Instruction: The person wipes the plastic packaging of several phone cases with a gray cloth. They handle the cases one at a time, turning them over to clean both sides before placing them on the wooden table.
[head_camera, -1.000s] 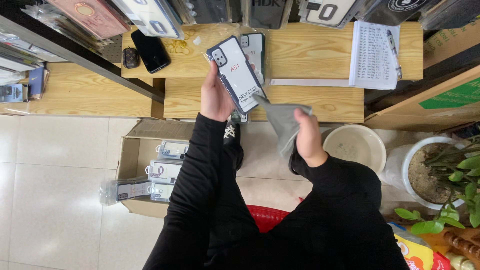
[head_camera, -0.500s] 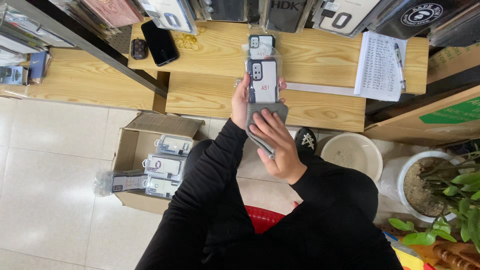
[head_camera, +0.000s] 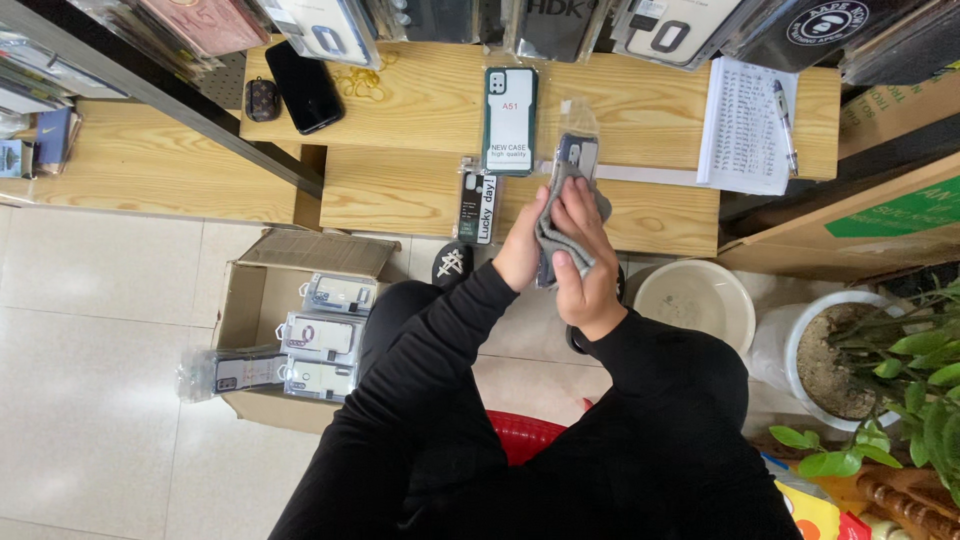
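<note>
Head view looks down on both hands meeting over the front edge of the wooden table (head_camera: 400, 190); the left hand (head_camera: 520, 255) is closed around a packaged phone case (head_camera: 577, 158) from below — the right hand (head_camera: 585, 270) presses a grey cloth (head_camera: 555, 238) against it, fingers curled; another packaged case (head_camera: 510, 120) lies flat just beside, toward the table's middle.

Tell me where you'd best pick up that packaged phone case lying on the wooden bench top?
Take the packaged phone case by its two long edges, coming from above. It lies flat on the bench with bare wood on both sides, so fingers probably fit there.
</note>
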